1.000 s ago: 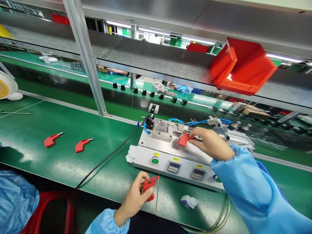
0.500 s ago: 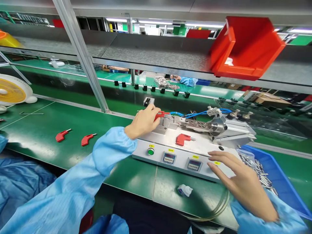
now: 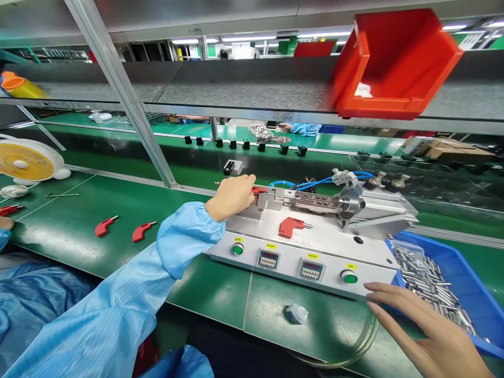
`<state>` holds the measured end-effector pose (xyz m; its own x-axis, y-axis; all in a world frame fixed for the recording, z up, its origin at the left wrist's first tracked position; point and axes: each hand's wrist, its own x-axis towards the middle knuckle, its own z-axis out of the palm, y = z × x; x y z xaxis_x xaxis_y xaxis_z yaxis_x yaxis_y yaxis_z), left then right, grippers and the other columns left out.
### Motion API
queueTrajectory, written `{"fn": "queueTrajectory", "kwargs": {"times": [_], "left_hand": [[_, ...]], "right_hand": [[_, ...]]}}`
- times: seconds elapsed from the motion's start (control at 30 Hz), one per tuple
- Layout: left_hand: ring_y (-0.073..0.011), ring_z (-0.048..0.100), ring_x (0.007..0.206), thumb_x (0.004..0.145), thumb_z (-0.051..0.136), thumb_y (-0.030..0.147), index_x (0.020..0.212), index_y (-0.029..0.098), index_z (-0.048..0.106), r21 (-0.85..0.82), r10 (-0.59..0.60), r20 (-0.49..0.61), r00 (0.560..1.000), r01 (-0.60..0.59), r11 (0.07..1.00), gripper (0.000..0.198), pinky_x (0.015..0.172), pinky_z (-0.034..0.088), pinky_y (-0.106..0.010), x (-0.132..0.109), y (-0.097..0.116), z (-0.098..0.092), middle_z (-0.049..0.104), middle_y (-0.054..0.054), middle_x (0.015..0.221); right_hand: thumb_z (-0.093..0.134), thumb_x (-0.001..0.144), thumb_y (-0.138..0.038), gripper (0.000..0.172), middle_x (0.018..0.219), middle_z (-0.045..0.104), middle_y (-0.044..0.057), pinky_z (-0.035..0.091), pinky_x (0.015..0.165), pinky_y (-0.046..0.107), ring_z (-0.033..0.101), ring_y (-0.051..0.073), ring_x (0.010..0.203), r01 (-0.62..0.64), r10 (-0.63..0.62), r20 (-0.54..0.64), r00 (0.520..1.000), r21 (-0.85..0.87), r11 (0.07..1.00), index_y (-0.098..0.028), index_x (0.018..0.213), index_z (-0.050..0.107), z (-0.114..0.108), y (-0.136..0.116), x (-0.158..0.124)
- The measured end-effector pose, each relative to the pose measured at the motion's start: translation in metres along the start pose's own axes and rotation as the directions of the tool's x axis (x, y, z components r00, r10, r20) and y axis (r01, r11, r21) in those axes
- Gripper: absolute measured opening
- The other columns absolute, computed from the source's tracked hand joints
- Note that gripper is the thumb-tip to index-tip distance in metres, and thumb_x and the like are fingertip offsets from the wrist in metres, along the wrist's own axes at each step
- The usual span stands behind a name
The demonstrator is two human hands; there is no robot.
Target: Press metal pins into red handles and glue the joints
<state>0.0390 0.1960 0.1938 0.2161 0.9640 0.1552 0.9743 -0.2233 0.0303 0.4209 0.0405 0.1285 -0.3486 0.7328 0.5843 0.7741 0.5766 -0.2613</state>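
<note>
My left hand reaches over the grey press machine and pinches a red handle part set in the fixture at its back left. A second red handle with a metal pin lies loose on the machine's top plate. At the lower right, my right hand hovers with fingers stretched flat near the machine's front right corner, close to the right green button, and holds nothing. A pneumatic cylinder with blue hoses sits on the machine's right.
A blue tray of metal pins stands right of the machine. Two red handles lie on the green belt at left. A small white bottle lies in front. A yellow fan is far left, a red bin overhead.
My right hand slid right and down, off the machine's front panel. My left hand stayed at the fixture, pushing the red part lower in. The view shifted slightly left.
</note>
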Motion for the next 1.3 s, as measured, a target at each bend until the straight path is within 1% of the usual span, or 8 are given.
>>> {"fn": "queueTrajectory", "kwargs": {"times": [0.17,0.37,0.57,0.7,0.87,1.03,1.2,1.3], "left_hand": [[-0.0294,0.073,0.108,0.109,0.049,0.026,0.116,0.016,0.070,0.015,0.034,-0.046,0.998,-0.033,0.999,0.024,0.081,0.058,-0.035,-0.012,-0.003,0.008,0.072,-0.013,0.120],[-0.0235,0.073,0.098,0.110,0.050,0.025,0.104,0.018,0.071,-0.088,0.126,-0.154,0.980,-0.140,0.986,0.024,0.077,0.053,-0.031,-0.031,-0.024,0.021,0.074,-0.008,0.110],[-0.0202,0.070,0.079,0.113,0.044,0.031,0.095,0.021,0.067,-0.103,0.380,-0.344,0.858,-0.437,0.894,0.031,0.071,0.051,-0.030,-0.102,-0.027,0.058,0.073,-0.004,0.089],[-0.0202,0.073,0.075,0.115,0.036,0.028,0.116,0.021,0.066,-0.078,0.415,-0.280,0.866,-0.452,0.889,0.030,0.065,0.052,-0.030,-0.138,-0.026,0.090,0.078,-0.005,0.095],[-0.0231,0.076,0.076,0.113,0.040,0.027,0.107,0.025,0.064,-0.153,0.345,-0.199,0.917,-0.376,0.914,0.024,0.064,0.053,-0.033,-0.135,-0.026,0.095,0.078,-0.002,0.091],[-0.0234,0.074,0.068,0.110,0.043,0.025,0.106,0.025,0.061,-0.204,0.229,-0.222,0.948,-0.275,0.940,0.019,0.057,0.049,-0.033,-0.138,-0.018,0.098,0.074,0.001,0.081],[-0.0222,0.073,0.070,0.113,0.042,0.027,0.109,0.023,0.062,-0.237,0.281,-0.315,0.907,-0.361,0.902,0.021,0.062,0.055,-0.034,-0.138,-0.014,0.091,0.074,-0.001,0.085],[-0.0240,0.076,0.085,0.115,0.044,0.033,0.108,0.021,0.064,-0.212,0.359,-0.400,0.843,-0.466,0.859,0.024,0.075,0.061,-0.036,-0.122,0.006,0.070,0.077,-0.007,0.101]], "right_hand": [[0.060,0.107,-0.044,0.015,0.099,0.082,0.002,0.071,0.078,0.037,0.082,0.026,0.081,0.052,-0.052,0.011,0.999,0.030,0.998,-0.036,0.104,0.073,0.009,-0.004,0.008],[0.057,0.107,-0.048,0.021,0.103,0.077,0.007,0.067,0.080,0.039,0.079,0.028,0.089,-0.103,0.102,-0.039,0.994,-0.032,0.994,-0.031,0.111,0.070,0.029,0.003,0.001],[0.050,0.109,-0.048,0.031,0.096,0.076,0.008,0.065,0.078,0.037,0.077,0.026,0.084,-0.219,0.220,0.026,0.975,-0.049,0.975,-0.026,0.121,0.069,0.045,0.011,-0.011],[0.048,0.109,-0.049,0.031,0.088,0.077,0.006,0.062,0.073,0.035,0.077,0.025,0.077,-0.284,0.286,0.092,0.954,-0.039,0.958,-0.026,0.118,0.067,0.042,0.012,-0.010],[0.050,0.107,-0.052,0.030,0.082,0.076,0.005,0.058,0.065,0.032,0.076,0.025,0.071,-0.325,0.325,0.197,0.925,-0.036,0.945,-0.026,0.107,0.065,0.034,0.015,0.003],[0.054,0.105,-0.056,0.033,0.072,0.072,0.003,0.056,0.059,0.030,0.072,0.022,0.063,-0.389,0.391,0.063,0.918,-0.041,0.920,-0.025,0.096,0.065,0.041,0.008,0.001],[0.057,0.104,-0.061,0.040,0.072,0.070,0.003,0.059,0.065,0.030,0.067,0.019,0.061,-0.479,0.490,-0.169,0.855,0.108,0.871,-0.024,0.090,0.063,0.067,-0.013,-0.027],[0.054,0.104,-0.068,0.049,0.065,0.067,0.002,0.056,0.058,0.029,0.063,0.018,0.054,-0.507,0.523,-0.076,0.849,0.164,0.846,-0.025,0.083,0.064,0.091,-0.018,-0.049]]}}
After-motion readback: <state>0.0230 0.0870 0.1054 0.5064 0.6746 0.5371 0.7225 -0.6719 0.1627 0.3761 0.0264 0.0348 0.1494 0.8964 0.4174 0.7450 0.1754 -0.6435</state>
